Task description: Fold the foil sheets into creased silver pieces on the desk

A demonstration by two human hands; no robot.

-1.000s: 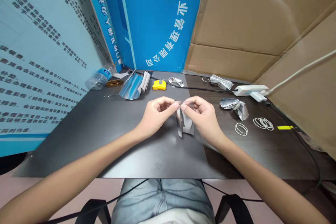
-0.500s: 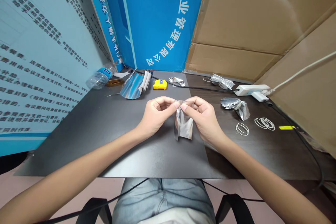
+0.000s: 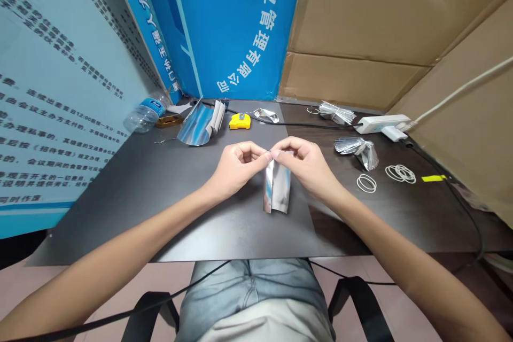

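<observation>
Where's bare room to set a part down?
Mat between left forearm and curled sheet; mat again in front of the held foil; dark desk between right forearm and rings. Crowded: along the back, bottle to power strip.

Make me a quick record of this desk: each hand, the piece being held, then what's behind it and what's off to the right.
Left hand: the left hand pinches the top edge of a silvery foil piece
Right hand: the right hand pinches the same edge, beside the left
Foil piece: hangs below the fingers, bluish streaks showing
Behind: yellow tool, curled reflective sheet
Right: two foil strip bundles, white bands, white power strip
Far left: clear bottle, blue label
</observation>
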